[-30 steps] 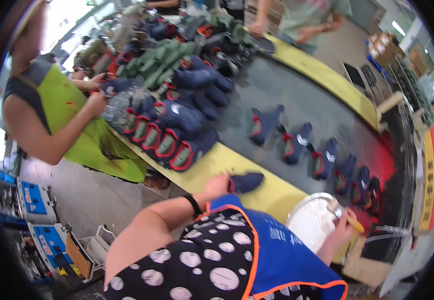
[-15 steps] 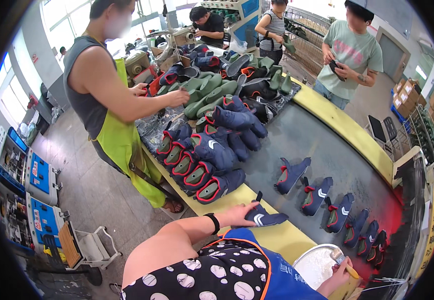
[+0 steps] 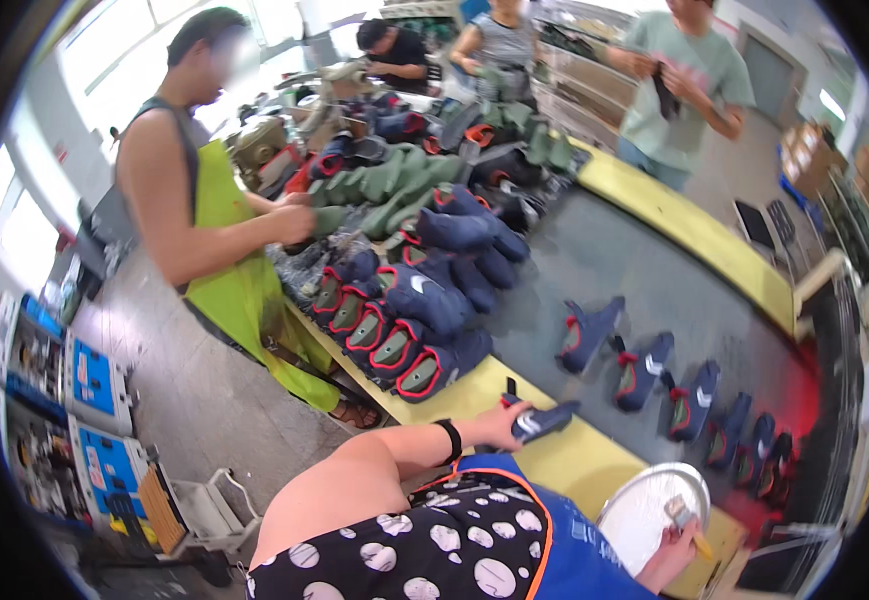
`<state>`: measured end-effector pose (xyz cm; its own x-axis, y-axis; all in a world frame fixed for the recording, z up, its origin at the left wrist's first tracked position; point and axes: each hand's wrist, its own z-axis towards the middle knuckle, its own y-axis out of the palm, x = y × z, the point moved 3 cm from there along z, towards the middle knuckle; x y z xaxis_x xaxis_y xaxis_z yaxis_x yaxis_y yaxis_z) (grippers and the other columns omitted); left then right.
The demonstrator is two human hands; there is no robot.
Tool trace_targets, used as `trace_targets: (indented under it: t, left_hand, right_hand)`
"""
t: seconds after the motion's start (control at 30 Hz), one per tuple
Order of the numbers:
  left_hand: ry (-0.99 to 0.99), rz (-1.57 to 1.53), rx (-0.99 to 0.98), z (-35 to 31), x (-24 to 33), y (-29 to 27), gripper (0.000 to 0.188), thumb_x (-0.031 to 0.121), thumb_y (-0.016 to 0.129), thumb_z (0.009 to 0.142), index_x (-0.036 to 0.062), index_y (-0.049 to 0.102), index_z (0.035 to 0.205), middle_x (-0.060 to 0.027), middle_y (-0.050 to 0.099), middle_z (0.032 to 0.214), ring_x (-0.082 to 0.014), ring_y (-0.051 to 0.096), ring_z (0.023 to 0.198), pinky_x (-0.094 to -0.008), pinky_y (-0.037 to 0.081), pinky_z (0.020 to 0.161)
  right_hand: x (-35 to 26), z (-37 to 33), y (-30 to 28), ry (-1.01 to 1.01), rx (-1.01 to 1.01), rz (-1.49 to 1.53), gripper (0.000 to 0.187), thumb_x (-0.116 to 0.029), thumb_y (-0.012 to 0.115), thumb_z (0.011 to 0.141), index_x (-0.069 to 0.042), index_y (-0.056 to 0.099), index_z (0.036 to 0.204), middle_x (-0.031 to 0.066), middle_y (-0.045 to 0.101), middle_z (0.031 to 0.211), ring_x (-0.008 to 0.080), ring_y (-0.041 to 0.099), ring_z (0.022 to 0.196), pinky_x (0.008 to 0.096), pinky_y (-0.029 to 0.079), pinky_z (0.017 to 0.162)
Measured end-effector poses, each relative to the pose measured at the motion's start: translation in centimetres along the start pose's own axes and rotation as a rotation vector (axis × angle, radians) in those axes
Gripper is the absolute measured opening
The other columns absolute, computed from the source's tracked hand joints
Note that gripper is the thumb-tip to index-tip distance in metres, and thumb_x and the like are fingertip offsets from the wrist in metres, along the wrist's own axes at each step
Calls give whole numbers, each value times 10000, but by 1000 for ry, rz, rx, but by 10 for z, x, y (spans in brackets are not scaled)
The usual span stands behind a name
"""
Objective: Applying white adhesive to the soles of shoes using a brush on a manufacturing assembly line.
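Observation:
My left hand grips a navy shoe upper with white chevron marks by its heel end, just above the yellow table edge. In my right hand is a paintbrush with a yellow handle, its bristles over a round bowl of white substance. More navy shoe uppers with red linings stand in a curved row on the dark conveyor belt. A pile of similar uppers on green shoe lasts lies beyond my left hand.
At the left, a person in a lime apron handles a green last beside a heap of green lasts. Another person stands across the belt with a dark piece. Yellow borders edge the belt; machines stand far left.
My view has shifted slightly. The brush is further in over the bowl. The aproned person's hands have drawn back from the heap with a green last. My left hand still grips the upper.

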<state>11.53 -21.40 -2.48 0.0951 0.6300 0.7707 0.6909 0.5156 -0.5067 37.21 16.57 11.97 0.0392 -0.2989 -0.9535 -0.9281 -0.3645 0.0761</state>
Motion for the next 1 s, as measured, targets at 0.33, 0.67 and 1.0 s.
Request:
trace_targets:
  t: [0.33, 0.67, 1.0]
  left_hand:
    - [-555, -1006, -488, -11, 110, 26, 493, 186, 646, 866, -38, 542, 1293, -161, 694, 1128, -284, 702, 973, -384, 581, 863]
    - [-177, -456, -757, -31, 301, 58, 800, 103, 673, 774, 54, 363, 1510, -134, 567, 1328, -226, 570, 1192, -327, 433, 1043]
    - [-168, -486, -830, -26, 327, 62, 764, 130, 650, 809, 43, 353, 1507, -116, 562, 1341, -203, 571, 1193, -318, 443, 1031]
  right_hand:
    - [15, 18, -104, -355, 41, -434, 212, -115, 760, 875, 50, 686, 987, 57, 688, 866, 119, 659, 763, 272, 550, 680]
    - [18, 28, -146, -266, 102, -982, 243, -223, 783, 809, -29, 692, 924, 142, 711, 820, 268, 705, 751, 362, 549, 688]
    - [-13, 15, -174, -249, 246, -349, 180, -131, 777, 838, -1, 707, 941, 87, 715, 826, 154, 675, 720, 273, 533, 675]
